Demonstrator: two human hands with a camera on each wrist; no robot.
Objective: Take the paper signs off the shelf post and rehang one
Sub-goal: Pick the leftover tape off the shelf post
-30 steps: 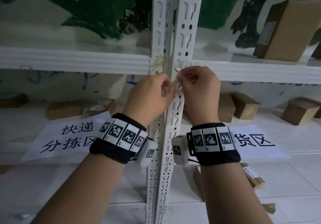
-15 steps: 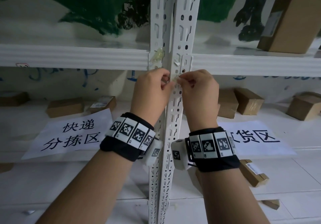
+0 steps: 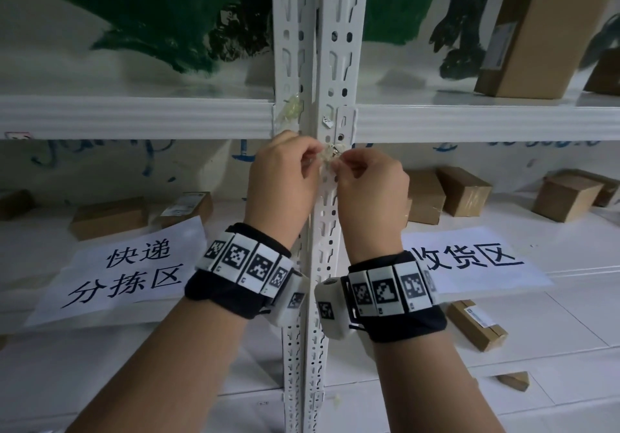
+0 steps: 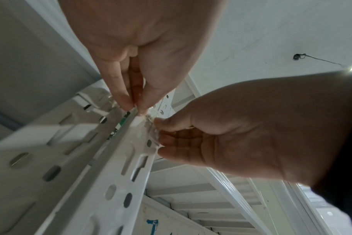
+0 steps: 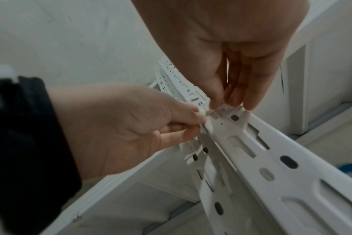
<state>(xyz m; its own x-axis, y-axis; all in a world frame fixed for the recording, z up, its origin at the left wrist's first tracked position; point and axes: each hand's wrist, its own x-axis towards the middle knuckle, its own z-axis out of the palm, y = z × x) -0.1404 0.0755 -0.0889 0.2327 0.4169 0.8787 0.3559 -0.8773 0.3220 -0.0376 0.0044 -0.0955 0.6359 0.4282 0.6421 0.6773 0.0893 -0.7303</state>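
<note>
Where fingers meet, tape scrap barely discernible.

Dim, soft, wide-angle-warped, blurred edges

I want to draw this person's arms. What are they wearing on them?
Both forearms are bare, with no sleeves and no gloves on the left hand or right hand. Each wrist has a black fabric band topped by a row of white tiles printed with blocky black-and-white square codes. A small white camera box, also with a code, hangs under each wrist.
</note>
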